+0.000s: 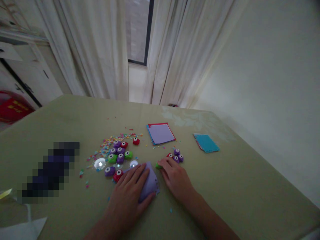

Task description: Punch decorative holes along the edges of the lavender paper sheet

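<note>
My left hand (132, 191) lies flat on a purple sheet (150, 185) with small holes along its right edge, and hides part of it. With its fingers drawn together, my right hand (176, 175) pinches a small green one-eyed toy piece (158, 165), mostly hidden by the fingertips. Just beyond are three purple one-eyed pieces (177, 152) and a red one-eyed piece (170, 155). Left of my hands sits a larger cluster of purple, red and green one-eyed pieces (120, 158). A red one-eyed piece (118, 175) is against my left fingers.
Colourful confetti-like bits (107, 143) are scattered behind the cluster. Shiny clear round pieces (100, 164) lie beside it. Farther back are a stack of coloured sheets (162, 133) and a blue stack (207, 143). A pixelated dark object (51, 171) is at left. Curtains hang behind the table.
</note>
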Motion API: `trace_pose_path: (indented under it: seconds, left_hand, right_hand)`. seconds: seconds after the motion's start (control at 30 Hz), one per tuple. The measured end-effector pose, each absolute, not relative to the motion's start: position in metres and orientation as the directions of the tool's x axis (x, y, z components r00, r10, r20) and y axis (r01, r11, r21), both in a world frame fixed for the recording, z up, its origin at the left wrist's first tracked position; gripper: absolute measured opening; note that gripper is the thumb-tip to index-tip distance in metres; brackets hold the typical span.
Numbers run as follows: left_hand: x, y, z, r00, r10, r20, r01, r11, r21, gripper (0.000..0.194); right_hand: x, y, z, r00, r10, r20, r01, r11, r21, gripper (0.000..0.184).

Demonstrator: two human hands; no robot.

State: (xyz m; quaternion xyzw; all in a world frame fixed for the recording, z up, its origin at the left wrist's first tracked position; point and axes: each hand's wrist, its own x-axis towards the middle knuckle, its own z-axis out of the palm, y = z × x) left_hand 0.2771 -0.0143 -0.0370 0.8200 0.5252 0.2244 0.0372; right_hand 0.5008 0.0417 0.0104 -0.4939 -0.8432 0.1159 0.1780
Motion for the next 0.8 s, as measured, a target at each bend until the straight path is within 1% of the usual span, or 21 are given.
trace_pose_path:
  seconds: [0.1, 0.23, 0.37, 0.5, 0.63, 0.8]
  left_hand:
    - [0.276, -0.014, -0.038, 0.346, 0.872, 0.347, 0.844, -0.451, 0.292, 0.067]
    - [0.273, -0.013, -0.038, 0.373, 0.859, 0.351, 0.842, -0.472, 0.260, 0.072]
    - [0.272, -0.013, -0.035, 0.389, 0.855, 0.343, 0.848, -0.478, 0.229, 0.074]
    - [0.271, -0.013, -0.034, 0.402, 0.855, 0.328, 0.854, -0.480, 0.202, 0.076]
    - [0.271, -0.014, -0.033, 0.399, 0.856, 0.330, 0.856, -0.476, 0.200, 0.079]
    - [0.271, -0.015, -0.031, 0.402, 0.858, 0.321, 0.855, -0.477, 0.204, 0.078]
  right_hand:
    - [0.507, 0.040, 0.015, -0.450, 0.880, 0.154, 0.750, 0.466, -0.470, 0.034]
    - [0.508, 0.041, 0.018, -0.450, 0.886, 0.109, 0.719, 0.432, -0.544, 0.036]
    - [0.508, 0.039, 0.019, -0.447, 0.890, 0.092, 0.681, 0.406, -0.609, 0.031]
    - [0.509, 0.038, 0.022, -0.439, 0.894, 0.087, 0.657, 0.386, -0.648, 0.027]
    - [0.510, 0.040, 0.022, -0.400, 0.913, 0.085, 0.624, 0.339, -0.704, 0.026]
    - [0.511, 0.041, 0.021, -0.407, 0.911, 0.064, 0.656, 0.340, -0.674, 0.026]
